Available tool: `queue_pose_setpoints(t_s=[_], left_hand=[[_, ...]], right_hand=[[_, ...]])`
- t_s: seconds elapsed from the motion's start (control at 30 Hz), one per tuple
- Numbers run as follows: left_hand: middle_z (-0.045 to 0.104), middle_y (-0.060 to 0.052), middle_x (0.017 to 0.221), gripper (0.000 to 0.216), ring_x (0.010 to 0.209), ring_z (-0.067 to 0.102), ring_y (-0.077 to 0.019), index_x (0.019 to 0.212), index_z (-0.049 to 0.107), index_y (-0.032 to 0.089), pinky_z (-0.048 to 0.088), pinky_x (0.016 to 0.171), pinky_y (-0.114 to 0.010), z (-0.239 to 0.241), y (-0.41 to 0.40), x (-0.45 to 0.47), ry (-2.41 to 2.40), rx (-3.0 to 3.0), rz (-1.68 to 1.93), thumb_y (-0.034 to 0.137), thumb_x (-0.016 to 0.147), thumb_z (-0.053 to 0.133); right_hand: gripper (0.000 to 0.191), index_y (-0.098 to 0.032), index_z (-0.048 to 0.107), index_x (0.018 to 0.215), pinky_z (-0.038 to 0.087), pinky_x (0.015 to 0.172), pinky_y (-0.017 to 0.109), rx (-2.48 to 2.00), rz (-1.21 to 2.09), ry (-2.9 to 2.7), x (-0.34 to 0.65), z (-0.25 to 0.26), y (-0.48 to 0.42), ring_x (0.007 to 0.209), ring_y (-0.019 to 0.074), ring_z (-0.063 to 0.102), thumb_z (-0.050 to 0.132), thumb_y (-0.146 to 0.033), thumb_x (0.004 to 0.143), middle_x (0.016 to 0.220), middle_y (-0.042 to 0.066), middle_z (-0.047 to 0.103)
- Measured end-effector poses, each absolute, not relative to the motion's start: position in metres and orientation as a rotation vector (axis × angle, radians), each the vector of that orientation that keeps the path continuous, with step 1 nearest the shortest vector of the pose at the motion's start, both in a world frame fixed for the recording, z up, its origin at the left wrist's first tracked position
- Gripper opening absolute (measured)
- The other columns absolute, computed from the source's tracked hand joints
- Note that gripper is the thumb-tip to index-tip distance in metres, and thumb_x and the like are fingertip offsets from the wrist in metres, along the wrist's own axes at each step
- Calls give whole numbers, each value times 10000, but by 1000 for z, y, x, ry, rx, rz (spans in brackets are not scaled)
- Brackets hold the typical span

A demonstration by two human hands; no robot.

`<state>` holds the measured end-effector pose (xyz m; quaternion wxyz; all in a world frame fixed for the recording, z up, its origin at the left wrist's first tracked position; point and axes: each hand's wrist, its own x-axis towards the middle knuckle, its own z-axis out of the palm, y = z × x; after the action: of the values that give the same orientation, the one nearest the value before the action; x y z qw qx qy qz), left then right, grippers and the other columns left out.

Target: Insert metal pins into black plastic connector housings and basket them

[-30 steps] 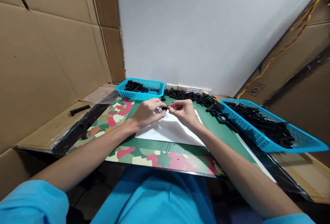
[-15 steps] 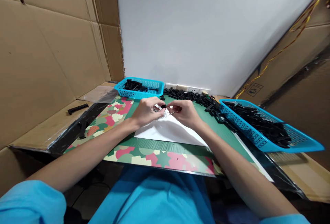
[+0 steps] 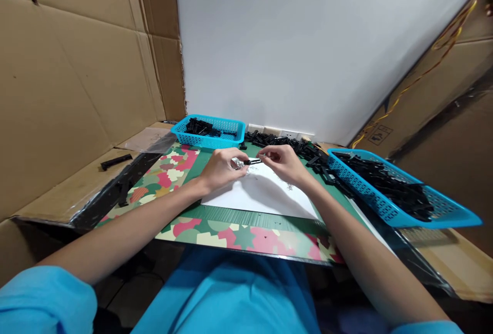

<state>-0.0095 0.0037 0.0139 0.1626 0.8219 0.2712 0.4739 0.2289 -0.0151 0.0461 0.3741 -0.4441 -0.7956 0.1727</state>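
Both my hands meet above a white sheet (image 3: 262, 198) on a green mat (image 3: 250, 218). My left hand (image 3: 221, 169) is closed, its fingertips pinching one end of a small black plastic part (image 3: 252, 161). My right hand (image 3: 283, 163) pinches the other end of that part. Small silvery bits (image 3: 239, 164) lie on the sheet under my left fingers.
A small blue basket (image 3: 210, 133) with black parts stands at the back left. A larger blue basket (image 3: 400, 190) full of black parts sits at the right. A loose heap of black parts (image 3: 288, 144) lies along the back wall. Cardboard walls enclose the left and right sides.
My hands have drawn slightly apart, and the black part now shows as a longer strip between them. My right hand shifted a little to the right.
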Motion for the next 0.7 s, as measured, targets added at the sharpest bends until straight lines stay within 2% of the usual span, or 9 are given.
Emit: queue_pose_setpoints(t_s=[0.1, 0.2, 0.33, 0.5, 0.6, 0.7], left_hand=[[803, -72, 1001, 144, 913, 751, -226, 1018, 784, 197, 645, 805, -375, 18, 5, -12, 806, 2491, 1398, 206, 885, 728], [797, -77, 1007, 157, 892, 750, -218, 1039, 771, 196, 643, 737, -344, 19, 12, -16, 896, 2397, 1483, 235, 890, 738], [788, -83, 930, 145, 797, 754, -207, 985, 756, 185, 651, 695, -333, 14, 27, -20, 956, 2217, 1485, 278, 875, 773], [738, -92, 968, 242, 739, 774, -203, 1016, 655, 167, 653, 627, -319, 7, 41, -17, 856, 1809, 1389, 318, 890, 797], [672, -51, 899, 223, 695, 774, -194, 1006, 591, 169, 636, 597, -295, 5, 44, -12, 785, 1596, 1337, 274, 925, 770], [652, -31, 891, 210, 705, 773, -178, 998, 570, 169, 638, 634, -286, 6, 45, -11, 773, 1536, 1277, 244, 940, 757]], right_hand=[[288, -148, 778, 973, 286, 569, 304, -1169, 350, -1995, 231, 46, -13, 613, 135, 401, 628, -393, 986, 674, 25, 539], [282, -160, 752, 939, 282, 563, 307, -1196, 293, -1960, 236, 44, -10, 606, 139, 401, 638, -414, 989, 652, 15, 504], [277, -165, 708, 952, 254, 532, 301, -1217, 389, -1922, 244, 38, -3, 564, 125, 360, 684, -441, 969, 611, -9, 473], [250, -156, 791, 846, 279, 528, 291, -1290, 575, -2234, 251, 32, 3, 572, 124, 445, 784, -404, 872, 651, 25, 592], [234, -162, 830, 930, 293, 538, 279, -1271, 646, -2344, 249, 28, 3, 589, 125, 477, 791, -379, 852, 681, 23, 639], [246, -179, 840, 999, 292, 553, 273, -1248, 663, -2354, 246, 24, 4, 597, 127, 478, 781, -375, 862, 672, 10, 636]])
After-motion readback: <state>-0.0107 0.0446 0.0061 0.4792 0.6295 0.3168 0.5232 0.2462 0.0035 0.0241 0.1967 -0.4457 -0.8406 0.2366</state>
